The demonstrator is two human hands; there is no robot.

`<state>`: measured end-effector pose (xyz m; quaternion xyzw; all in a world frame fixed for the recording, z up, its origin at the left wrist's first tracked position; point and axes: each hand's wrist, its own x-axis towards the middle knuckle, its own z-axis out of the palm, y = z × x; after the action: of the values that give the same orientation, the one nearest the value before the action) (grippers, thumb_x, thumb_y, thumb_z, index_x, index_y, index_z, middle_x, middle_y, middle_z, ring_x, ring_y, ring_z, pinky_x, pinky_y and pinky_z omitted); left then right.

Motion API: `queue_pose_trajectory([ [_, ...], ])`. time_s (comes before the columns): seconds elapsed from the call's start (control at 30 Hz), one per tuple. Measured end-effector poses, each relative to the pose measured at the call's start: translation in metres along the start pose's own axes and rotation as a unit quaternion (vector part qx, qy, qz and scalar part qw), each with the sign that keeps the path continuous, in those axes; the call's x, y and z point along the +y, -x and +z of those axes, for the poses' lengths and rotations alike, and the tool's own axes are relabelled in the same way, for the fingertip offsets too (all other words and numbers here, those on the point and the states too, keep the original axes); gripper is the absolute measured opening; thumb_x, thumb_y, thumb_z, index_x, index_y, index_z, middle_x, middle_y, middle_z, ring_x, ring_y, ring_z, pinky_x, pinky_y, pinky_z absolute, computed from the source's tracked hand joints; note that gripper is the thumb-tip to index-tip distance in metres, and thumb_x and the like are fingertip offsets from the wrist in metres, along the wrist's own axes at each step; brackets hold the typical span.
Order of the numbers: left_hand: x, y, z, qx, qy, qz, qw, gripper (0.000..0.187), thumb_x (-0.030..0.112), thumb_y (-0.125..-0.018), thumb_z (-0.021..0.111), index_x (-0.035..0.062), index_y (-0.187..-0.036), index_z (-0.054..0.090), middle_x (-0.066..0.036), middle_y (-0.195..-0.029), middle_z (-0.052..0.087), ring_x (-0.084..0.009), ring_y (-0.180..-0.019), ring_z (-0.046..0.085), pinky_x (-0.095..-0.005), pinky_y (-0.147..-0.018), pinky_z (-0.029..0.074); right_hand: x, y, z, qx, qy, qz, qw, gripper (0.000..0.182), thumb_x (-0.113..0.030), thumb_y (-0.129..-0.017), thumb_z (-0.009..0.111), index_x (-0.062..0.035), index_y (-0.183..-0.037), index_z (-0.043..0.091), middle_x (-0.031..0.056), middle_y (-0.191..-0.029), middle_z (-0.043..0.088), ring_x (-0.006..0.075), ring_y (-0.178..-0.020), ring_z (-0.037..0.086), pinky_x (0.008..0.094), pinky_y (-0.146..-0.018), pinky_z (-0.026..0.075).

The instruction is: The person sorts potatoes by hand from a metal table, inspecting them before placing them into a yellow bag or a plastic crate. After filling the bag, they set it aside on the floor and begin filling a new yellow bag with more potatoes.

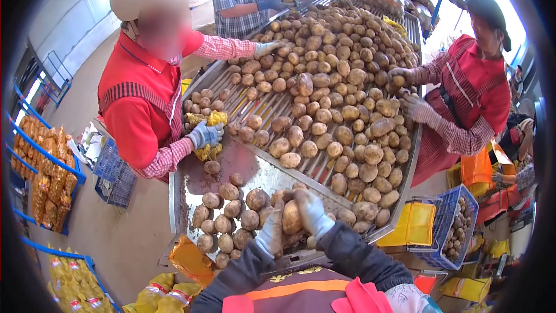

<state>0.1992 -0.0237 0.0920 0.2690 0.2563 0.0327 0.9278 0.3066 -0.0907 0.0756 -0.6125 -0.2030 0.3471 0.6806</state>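
Note:
Both my hands are gloved and low in the middle of the view, at the near edge of the sorting table (pixel 255 165). Between them is a large potato (pixel 292 218). My left hand (pixel 272 229) presses on its left side, and my right hand (pixel 313 214) curls round its right side. Loose potatoes (pixel 249 220) lie on the metal tray left of my hands. Beyond them, a big heap of potatoes (pixel 324 81) covers much of the slatted table top.
At the left, a person in red (pixel 139 104) holds a yellow net bag at the table edge. Another person in red (pixel 469 93) reaches in from the right. Two more people stand at the far end. A blue crate (pixel 443 226) is at the right, an orange net bag (pixel 191 259) near my left arm.

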Motion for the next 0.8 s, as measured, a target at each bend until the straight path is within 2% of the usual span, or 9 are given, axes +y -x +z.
queue_pose_trajectory([
  [0.1, 0.001, 0.008, -0.003, -0.094, -0.028, 0.003, 0.995, 0.076, 0.058, -0.077, 0.069, 0.0081, -0.129, 0.045, -0.01, -0.12, 0.054, -0.024, -0.11, 0.056, -0.0344, -0.089, 0.051, 0.016, -0.007, -0.026, 0.053, -0.149, 0.161, 0.974, 0.055, -0.049, -0.097, 0.042, 0.0019, -0.109, 0.06, 0.0123, -0.098, 0.065, 0.0231, -0.092, 0.062, 0.0378, -0.084, 0.051],
  [0.17, -0.008, -0.002, -0.009, -0.016, -0.318, 0.258, 0.912, 0.092, 0.05, -0.061, 0.084, 0.0034, -0.129, 0.044, -0.014, -0.118, 0.053, -0.0256, -0.109, 0.054, -0.0353, -0.091, 0.048, 0.004, 0.002, -0.037, -0.021, -0.251, 0.238, 0.938, 0.07, -0.06, -0.094, 0.038, 0.0004, -0.128, 0.046, 0.0147, -0.119, 0.057, 0.0259, -0.106, 0.058, 0.0405, -0.092, 0.049],
  [0.2, -0.009, -0.004, -0.017, -0.013, -0.316, 0.258, 0.913, 0.092, 0.05, -0.061, 0.084, 0.0034, -0.129, 0.044, -0.014, -0.118, 0.053, -0.0256, -0.109, 0.054, -0.0353, -0.091, 0.048, -0.004, 0.013, -0.037, -0.022, -0.249, 0.24, 0.938, 0.07, -0.06, -0.094, 0.038, 0.0004, -0.128, 0.046, 0.0147, -0.119, 0.057, 0.0259, -0.106, 0.058, 0.0405, -0.092, 0.049],
  [0.27, -0.004, -0.009, -0.029, 0.069, -0.619, 0.372, 0.688, 0.105, 0.047, -0.05, 0.09, 0.0008, -0.13, 0.042, -0.017, -0.118, 0.052, -0.0283, -0.109, 0.053, -0.0399, -0.094, 0.044, -0.014, 0.026, -0.038, -0.171, -0.277, 0.206, 0.923, 0.077, -0.062, -0.092, 0.038, -0.0005, -0.138, 0.034, 0.0156, -0.131, 0.049, 0.0278, -0.116, 0.054, 0.0411, -0.097, 0.046],
  [0.4, -0.011, -0.009, -0.03, 0.069, -0.655, 0.492, 0.569, 0.115, 0.047, -0.047, 0.09, 0.0004, -0.136, 0.035, -0.019, -0.117, 0.052, -0.0336, -0.108, 0.051, -0.0445, -0.095, 0.041, -0.017, 0.029, -0.026, -0.184, -0.247, 0.222, 0.925, 0.08, -0.065, -0.09, 0.037, -0.0048, -0.143, 0.028, 0.0138, -0.139, 0.043, 0.027, -0.123, 0.049, 0.0412, -0.101, 0.043],
  [0.47, -0.009, -0.01, -0.028, 0.058, -0.65, 0.47, 0.595, 0.114, 0.046, -0.048, 0.09, 0.001, -0.137, 0.034, -0.019, -0.116, 0.052, -0.0333, -0.108, 0.051, -0.0446, -0.095, 0.041, -0.02, 0.035, -0.026, -0.168, -0.277, 0.239, 0.915, 0.072, -0.059, -0.094, 0.04, -0.0053, -0.142, 0.032, 0.0123, -0.136, 0.045, 0.0249, -0.119, 0.051, 0.0382, -0.1, 0.043],
  [0.57, -0.003, -0.009, -0.017, 0.013, -0.629, 0.414, 0.658, 0.11, 0.044, -0.051, 0.089, 0.0017, -0.137, 0.034, -0.018, -0.114, 0.055, -0.0331, -0.106, 0.053, -0.0449, -0.093, 0.041, -0.008, 0.044, -0.025, -0.108, 0.105, -0.041, 0.988, 0.049, -0.041, -0.098, 0.044, -0.0046, -0.132, 0.045, 0.0099, -0.124, 0.053, 0.0167, -0.111, 0.053, 0.0296, -0.095, 0.042],
  [0.73, -0.007, -0.007, 0.006, -0.014, -0.613, 0.442, 0.655, 0.103, 0.042, -0.053, 0.089, 0.0016, -0.134, 0.039, -0.016, -0.107, 0.058, -0.032, -0.098, 0.058, -0.0435, -0.088, 0.045, -0.006, 0.049, -0.031, -0.015, -0.169, 0.157, 0.973, 0.047, -0.045, -0.098, 0.043, -0.0075, -0.125, 0.049, 0.0064, -0.118, 0.055, 0.0152, -0.103, 0.057, 0.0301, -0.089, 0.047],
  [0.8, -0.003, -0.007, 0.02, -0.028, -0.612, 0.382, 0.692, 0.065, 0.035, -0.067, 0.082, 0.0032, -0.116, 0.054, -0.012, -0.104, 0.063, -0.0283, -0.095, 0.061, -0.0384, -0.085, 0.048, -0.022, 0.056, -0.033, -0.028, -0.251, 0.203, 0.946, 0.053, -0.051, -0.095, 0.046, -0.0074, -0.124, 0.051, 0.0056, -0.111, 0.062, 0.0181, -0.103, 0.06, 0.0347, -0.089, 0.05],
])
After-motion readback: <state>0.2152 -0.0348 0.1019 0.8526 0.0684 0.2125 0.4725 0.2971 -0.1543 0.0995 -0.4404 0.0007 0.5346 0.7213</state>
